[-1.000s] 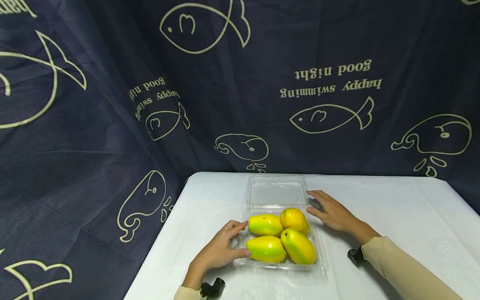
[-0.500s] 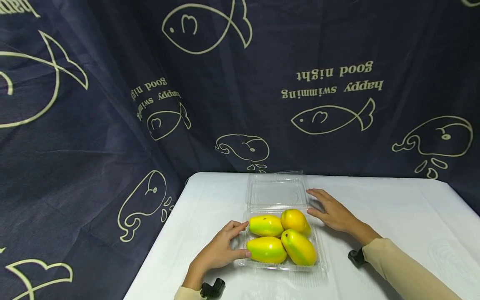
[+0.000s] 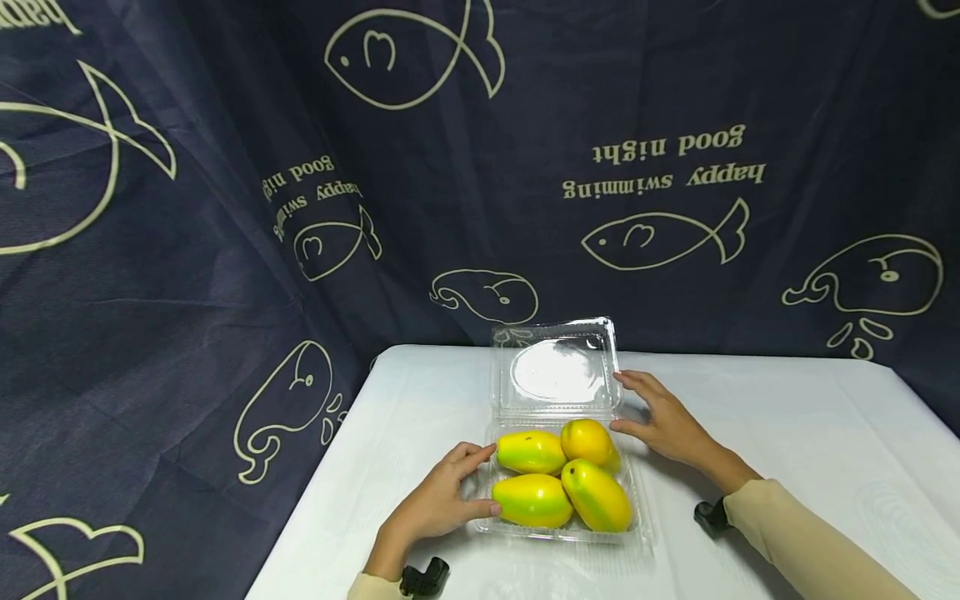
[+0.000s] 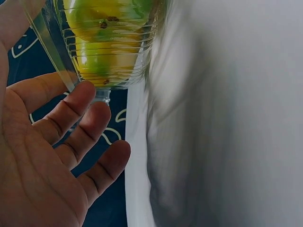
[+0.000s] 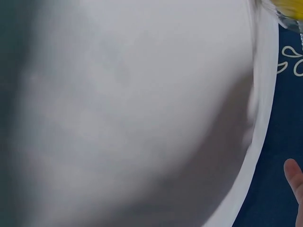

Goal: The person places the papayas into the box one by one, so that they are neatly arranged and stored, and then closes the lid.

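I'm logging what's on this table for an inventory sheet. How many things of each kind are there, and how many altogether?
Yellow-green mangoes: 4
Clear plastic clamshell box, its lid part raised: 1
Total: 5

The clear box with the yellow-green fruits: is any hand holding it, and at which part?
The left hand rests on the clear box's left rim; the right hand's fingers touch the raised lid's right edge.
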Demonstrator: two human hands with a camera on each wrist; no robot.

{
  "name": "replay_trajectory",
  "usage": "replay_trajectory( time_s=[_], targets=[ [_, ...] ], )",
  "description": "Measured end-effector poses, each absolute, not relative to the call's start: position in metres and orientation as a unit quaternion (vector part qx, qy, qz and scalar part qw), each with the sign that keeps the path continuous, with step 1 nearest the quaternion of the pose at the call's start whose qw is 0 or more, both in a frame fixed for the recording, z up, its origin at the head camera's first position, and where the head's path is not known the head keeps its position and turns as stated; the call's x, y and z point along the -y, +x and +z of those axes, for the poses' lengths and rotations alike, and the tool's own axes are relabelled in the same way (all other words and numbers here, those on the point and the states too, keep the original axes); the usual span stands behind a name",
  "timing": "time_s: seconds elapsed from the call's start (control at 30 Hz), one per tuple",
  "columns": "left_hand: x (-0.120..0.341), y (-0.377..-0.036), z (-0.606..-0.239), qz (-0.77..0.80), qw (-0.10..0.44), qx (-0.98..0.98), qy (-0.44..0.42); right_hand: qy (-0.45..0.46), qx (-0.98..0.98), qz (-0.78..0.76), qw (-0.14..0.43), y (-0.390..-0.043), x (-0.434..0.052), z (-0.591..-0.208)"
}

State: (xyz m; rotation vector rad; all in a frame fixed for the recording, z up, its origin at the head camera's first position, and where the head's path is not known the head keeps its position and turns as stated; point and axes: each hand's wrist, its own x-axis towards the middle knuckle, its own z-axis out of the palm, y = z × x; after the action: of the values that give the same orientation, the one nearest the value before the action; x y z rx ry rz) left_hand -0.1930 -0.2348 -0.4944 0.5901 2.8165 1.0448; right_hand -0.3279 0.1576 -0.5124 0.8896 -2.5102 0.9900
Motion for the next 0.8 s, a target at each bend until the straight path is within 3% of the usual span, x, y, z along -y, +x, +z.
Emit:
replay_trajectory(
  time_s=[0.8],
  targets=[
    [0.236,-0.192,-0.493,0.35,0.047,-0.914,0.198,0.278,0.864,0.361,0.213,-0.316,-0.144,-0.501]
  ],
)
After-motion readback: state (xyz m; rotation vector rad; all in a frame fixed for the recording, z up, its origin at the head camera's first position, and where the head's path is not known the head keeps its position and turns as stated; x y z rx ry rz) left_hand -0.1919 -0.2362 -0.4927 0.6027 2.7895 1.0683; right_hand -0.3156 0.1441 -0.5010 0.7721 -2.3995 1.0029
